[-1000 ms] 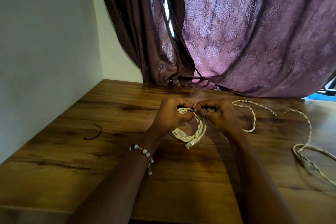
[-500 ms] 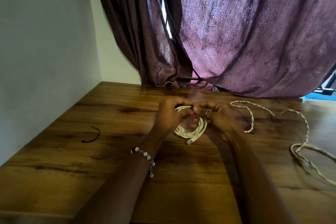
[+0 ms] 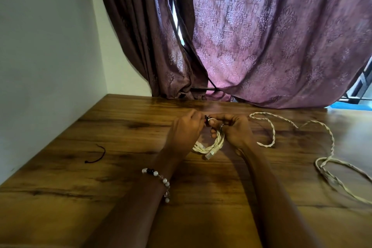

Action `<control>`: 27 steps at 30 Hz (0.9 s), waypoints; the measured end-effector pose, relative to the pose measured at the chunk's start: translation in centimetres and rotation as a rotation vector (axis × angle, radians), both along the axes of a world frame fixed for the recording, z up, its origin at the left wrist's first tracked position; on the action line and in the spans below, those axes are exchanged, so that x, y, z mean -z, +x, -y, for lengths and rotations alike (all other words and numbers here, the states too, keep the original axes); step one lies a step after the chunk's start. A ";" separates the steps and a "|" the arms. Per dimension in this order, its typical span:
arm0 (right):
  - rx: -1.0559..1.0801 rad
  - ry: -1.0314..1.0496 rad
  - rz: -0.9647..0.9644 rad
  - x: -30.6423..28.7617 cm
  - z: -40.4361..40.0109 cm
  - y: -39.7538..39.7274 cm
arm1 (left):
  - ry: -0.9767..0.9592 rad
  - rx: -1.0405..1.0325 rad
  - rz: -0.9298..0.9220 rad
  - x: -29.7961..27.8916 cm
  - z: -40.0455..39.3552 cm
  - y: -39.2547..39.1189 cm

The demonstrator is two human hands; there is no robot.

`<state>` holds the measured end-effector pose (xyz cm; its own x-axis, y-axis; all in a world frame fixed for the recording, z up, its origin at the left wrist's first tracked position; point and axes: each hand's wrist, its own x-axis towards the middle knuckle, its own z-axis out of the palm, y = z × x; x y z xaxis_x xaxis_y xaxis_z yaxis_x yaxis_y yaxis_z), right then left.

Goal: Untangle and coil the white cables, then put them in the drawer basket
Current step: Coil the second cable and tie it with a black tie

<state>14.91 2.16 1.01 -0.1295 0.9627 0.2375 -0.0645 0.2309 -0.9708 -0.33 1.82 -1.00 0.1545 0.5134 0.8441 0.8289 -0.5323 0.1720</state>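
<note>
Both hands, left point(image 3: 186, 131) and right point(image 3: 233, 131), now pinch a dark tie point(image 3: 206, 123) tighter atop the coiled white cable point(image 3: 213, 145), lifted slightly since before; the twisted cable point(image 3: 271, 133) right of it awaits untangling.

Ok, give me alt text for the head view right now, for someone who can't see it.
Two hands hold a small coiled white cable above a wooden table: the left hand and right hand pinch a dark tie at the top of it. A long twisted white cable lies loose to the right, a black tie to the left, purple curtains behind.
</note>
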 end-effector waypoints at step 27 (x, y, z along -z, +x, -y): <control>0.195 -0.104 -0.281 0.3 1.9 0.2 | -0.868 0.518 0.980 -0.8 1.5 0.1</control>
<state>15.09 0.27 0.68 0.1158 0.9837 0.1375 -0.2970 0.1663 -0.9403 -0.18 0.33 -0.18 0.0255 0.9859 0.1656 -0.0717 -0.1635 0.9839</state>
